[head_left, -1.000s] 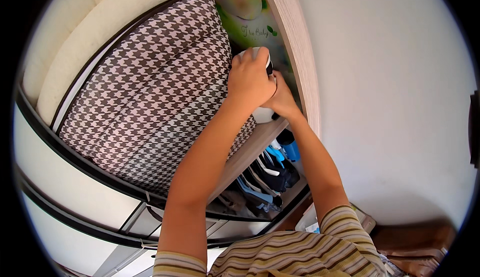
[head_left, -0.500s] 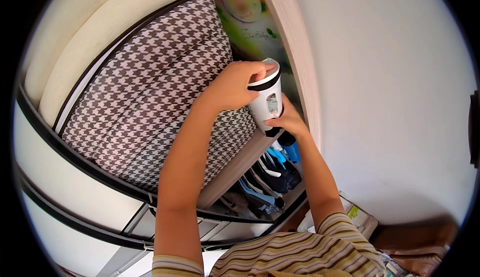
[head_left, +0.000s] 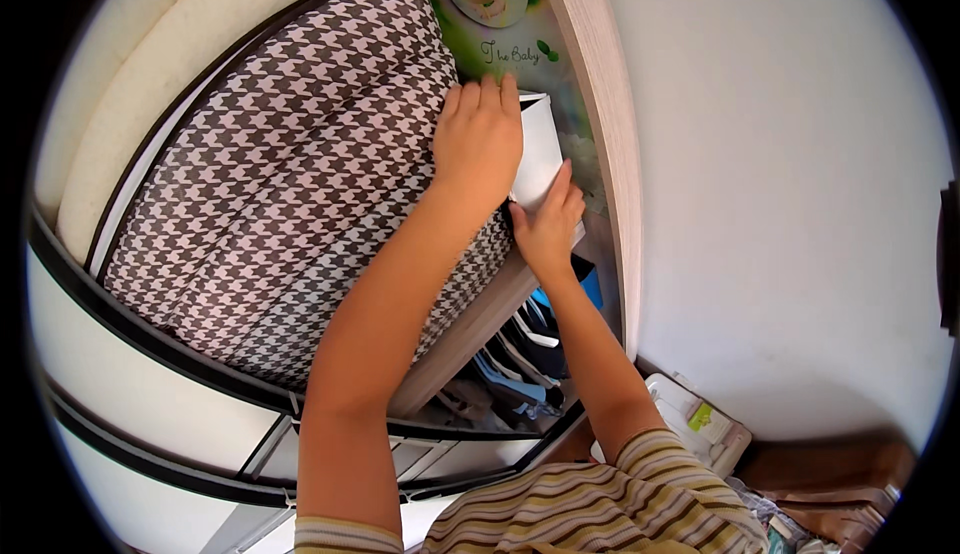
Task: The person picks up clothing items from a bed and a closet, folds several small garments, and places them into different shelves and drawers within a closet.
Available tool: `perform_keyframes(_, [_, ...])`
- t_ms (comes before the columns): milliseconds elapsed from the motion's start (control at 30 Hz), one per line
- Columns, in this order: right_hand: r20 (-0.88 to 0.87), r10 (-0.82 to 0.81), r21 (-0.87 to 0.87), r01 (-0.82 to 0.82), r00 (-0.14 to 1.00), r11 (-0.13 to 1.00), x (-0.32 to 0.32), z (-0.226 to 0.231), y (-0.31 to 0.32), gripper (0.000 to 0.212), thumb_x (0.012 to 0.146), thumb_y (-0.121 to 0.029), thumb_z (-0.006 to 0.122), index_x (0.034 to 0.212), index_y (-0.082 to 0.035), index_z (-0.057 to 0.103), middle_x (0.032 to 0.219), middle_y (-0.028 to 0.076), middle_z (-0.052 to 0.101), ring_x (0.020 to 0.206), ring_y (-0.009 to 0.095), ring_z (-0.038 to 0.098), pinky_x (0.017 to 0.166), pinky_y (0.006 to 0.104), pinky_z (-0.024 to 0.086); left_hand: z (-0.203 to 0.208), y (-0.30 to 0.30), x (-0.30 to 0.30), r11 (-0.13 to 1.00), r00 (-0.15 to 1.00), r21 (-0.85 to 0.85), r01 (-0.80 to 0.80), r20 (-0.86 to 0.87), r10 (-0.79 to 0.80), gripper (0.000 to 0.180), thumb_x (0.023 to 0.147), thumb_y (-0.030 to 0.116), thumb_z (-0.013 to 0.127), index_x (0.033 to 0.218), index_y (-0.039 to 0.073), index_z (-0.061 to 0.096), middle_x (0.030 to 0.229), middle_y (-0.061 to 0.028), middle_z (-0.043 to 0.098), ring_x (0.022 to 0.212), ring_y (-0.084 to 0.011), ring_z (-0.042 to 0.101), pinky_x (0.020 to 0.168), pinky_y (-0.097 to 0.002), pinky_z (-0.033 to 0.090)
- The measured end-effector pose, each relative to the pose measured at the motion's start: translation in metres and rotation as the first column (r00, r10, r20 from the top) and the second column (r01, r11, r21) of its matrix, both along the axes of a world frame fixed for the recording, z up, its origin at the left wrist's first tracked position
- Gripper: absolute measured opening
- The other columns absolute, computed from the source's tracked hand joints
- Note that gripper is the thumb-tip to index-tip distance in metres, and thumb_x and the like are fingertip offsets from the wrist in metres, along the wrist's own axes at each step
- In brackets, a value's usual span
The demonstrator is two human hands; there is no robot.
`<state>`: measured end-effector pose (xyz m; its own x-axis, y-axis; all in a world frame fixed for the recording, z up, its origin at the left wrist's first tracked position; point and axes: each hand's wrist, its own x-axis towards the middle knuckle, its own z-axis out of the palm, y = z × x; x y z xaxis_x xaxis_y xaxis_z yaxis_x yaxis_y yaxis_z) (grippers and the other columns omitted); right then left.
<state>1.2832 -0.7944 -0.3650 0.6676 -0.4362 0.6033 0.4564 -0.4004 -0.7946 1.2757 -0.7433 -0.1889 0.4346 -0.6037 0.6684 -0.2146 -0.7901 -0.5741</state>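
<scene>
A white, box-like piece (head_left: 540,144) stands at the right end of the shelf, beside a bulging houndstooth-patterned fabric bag (head_left: 300,144). My left hand (head_left: 480,139) reaches over the seam between the two, its fingers stretched out side by side and their tips slightly blurred. Lower down, my right hand (head_left: 550,229) lies against the front of the white piece, thumb apart and fingers pointing up. The black-banded white container is not plainly visible; my hands may cover it.
The shelf's wooden front edge (head_left: 465,334) runs below the bag, with hanging clothes (head_left: 515,364) underneath. A pale wooden upright (head_left: 605,124) and a white wall (head_left: 770,204) bound the right. Bundled things and a brown box (head_left: 830,484) lie low right.
Half a second ago both hands held a white container with a black band. My left hand has moved up and left with straightened fingers; my right has shifted slightly left.
</scene>
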Motion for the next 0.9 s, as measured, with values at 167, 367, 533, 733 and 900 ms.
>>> perform_keyframes(167, [0.063,0.102,-0.022,-0.100,0.993,0.995,0.019,-0.013,0.004,0.095,0.071,-0.013,0.076,0.143,0.001,0.017,0.120,0.027,0.042,0.104,0.045,0.045,0.090,0.0475,0.038,-0.006,-0.010,0.014,0.956,0.939,0.055,-0.288,-0.182,0.293,0.040,0.081,0.008,0.050,0.119,-0.006,0.053,0.111,-0.0197,0.060,0.100,-0.0281,0.058,0.096,-0.0390,0.041])
perform_keyframes(367, [-0.060,0.147,-0.087,-0.151,0.987,0.985,0.006,-0.020,-0.012,0.082,0.073,-0.011,0.073,0.140,0.000,0.026,0.118,0.026,0.047,0.106,0.044,0.049,0.089,0.0458,0.042,-0.017,0.001,0.027,0.996,0.997,-0.046,-0.079,-0.024,0.077,0.047,0.081,0.007,0.051,0.126,-0.006,0.046,0.126,-0.0236,0.051,0.115,-0.0332,0.052,0.101,-0.0402,0.039])
perform_keyframes(533, [0.004,0.063,-0.195,-0.061,0.998,0.979,-0.006,-0.023,-0.038,0.063,0.070,-0.008,0.072,0.126,-0.002,0.045,0.116,0.026,0.051,0.105,0.042,0.051,0.088,0.0431,0.044,-0.012,0.006,-0.001,0.991,0.987,-0.132,0.001,-0.162,-0.023,0.058,0.077,-0.005,0.054,0.133,-0.005,0.039,0.140,-0.0249,0.035,0.129,-0.0362,0.036,0.105,-0.0396,0.034])
perform_keyframes(733, [0.028,0.408,-0.025,-0.407,0.913,0.913,-0.051,-0.024,-0.076,0.016,0.077,-0.001,0.062,0.093,0.001,0.064,0.084,0.016,0.065,0.077,0.030,0.065,0.069,0.0335,0.050,-0.031,0.027,-0.100,0.758,0.785,-0.636,0.146,-0.392,-0.480,0.017,0.076,0.002,0.065,0.093,0.004,0.065,0.088,-0.0099,0.065,0.074,-0.0222,0.062,0.065,-0.0295,0.049])
perform_keyframes(900, [-0.563,0.535,-0.288,-0.756,0.630,0.587,-0.105,-0.166,-0.100,0.012,0.079,-0.009,0.060,0.088,-0.003,0.065,0.077,0.018,0.063,0.075,0.035,0.062,0.066,0.0384,0.049,-0.151,0.099,-0.232,0.772,0.472,-0.535,-0.343,-0.809,-0.351,0.017,0.081,0.013,0.067,0.068,0.003,0.061,0.061,-0.0085,0.059,0.048,-0.0157,0.050,0.047,-0.0293,0.039])
